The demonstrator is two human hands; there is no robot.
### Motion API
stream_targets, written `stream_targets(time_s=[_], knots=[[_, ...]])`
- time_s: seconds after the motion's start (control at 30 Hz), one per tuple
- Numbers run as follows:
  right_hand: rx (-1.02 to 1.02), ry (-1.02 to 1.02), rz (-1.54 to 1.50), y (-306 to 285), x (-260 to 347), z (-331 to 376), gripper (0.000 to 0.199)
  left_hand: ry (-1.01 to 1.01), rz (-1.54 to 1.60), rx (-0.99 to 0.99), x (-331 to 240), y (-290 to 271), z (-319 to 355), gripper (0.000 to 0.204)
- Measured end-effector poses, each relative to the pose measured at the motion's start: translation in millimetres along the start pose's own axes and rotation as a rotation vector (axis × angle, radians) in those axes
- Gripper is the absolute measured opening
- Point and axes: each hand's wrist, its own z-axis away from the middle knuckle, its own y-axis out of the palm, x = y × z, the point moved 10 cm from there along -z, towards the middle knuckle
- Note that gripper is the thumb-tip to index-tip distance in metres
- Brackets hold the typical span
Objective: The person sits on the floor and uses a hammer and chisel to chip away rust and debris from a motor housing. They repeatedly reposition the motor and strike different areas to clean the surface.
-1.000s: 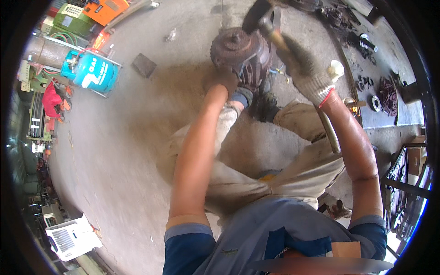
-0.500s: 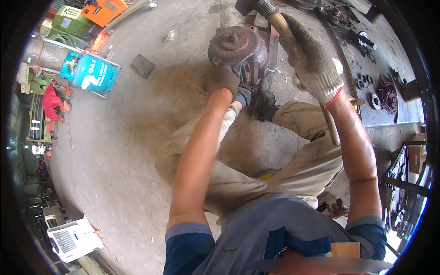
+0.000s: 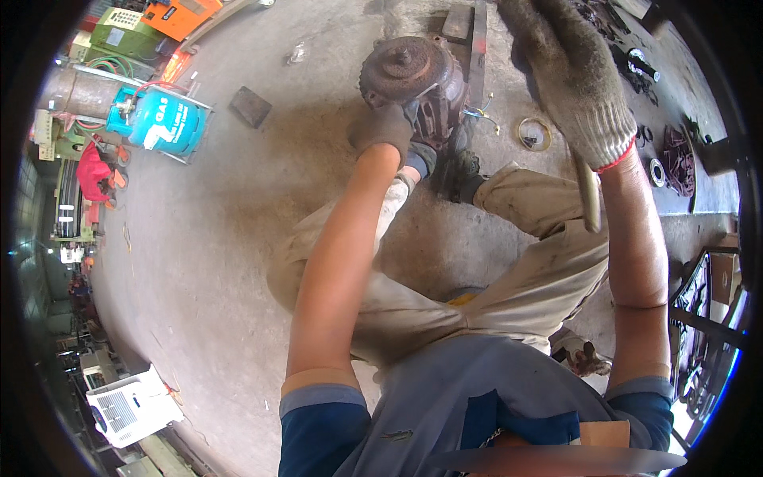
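Note:
A rusty round motor with a ribbed housing stands on the floor between my feet. My left hand, in a dark glove, is closed against its near side. Whatever those fingers hold is hidden. Raised at the upper right, my right hand wears a grey knit glove with a red cuff edge and is closed around a hammer. Below the palm sticks out the lower end of the hammer handle; its head is not visible now. Colored wires lie on the floor to the motor's right.
A metal ring lies right of the wires. Flat dark metal rests on the concrete at left. Farther left stands a blue gas cylinder. Loose parts, including a round ring, lie at right. A white appliance sits lower left.
My right hand has swung up and to the right with the hammer, whose head has left view. My left hand stays at the motor. The metal ring shows more fully.

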Motion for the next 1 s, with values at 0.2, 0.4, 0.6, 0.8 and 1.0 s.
stream_targets(time_s=[0.2, 0.4, 0.6, 0.8, 1.0], knots=[[0.009, -0.069, 0.28, 61, -66, 23, 0.05, 0.014, 0.024, -0.008, 1, -5, -2, 0.038], [-0.034, 0.103, 0.069, 13, -85, 12, 0.038, -0.051, 0.09, -0.043, 7, -5, -3, 0.039], [-0.198, -0.26, 0.656, -2, 4, 11, 0.054, -0.046, 0.067, 0.001, 3, -4, -3, 0.038], [-0.006, 0.303, 0.399, 53, -91, 36, 0.039, 0.014, 0.011, -0.058, 0, -10, -5, 0.037], [-0.141, 0.51, 0.104, -8, -74, 22, 0.043, -0.055, 0.121, -0.01, 5, -1, -9, 0.039]])
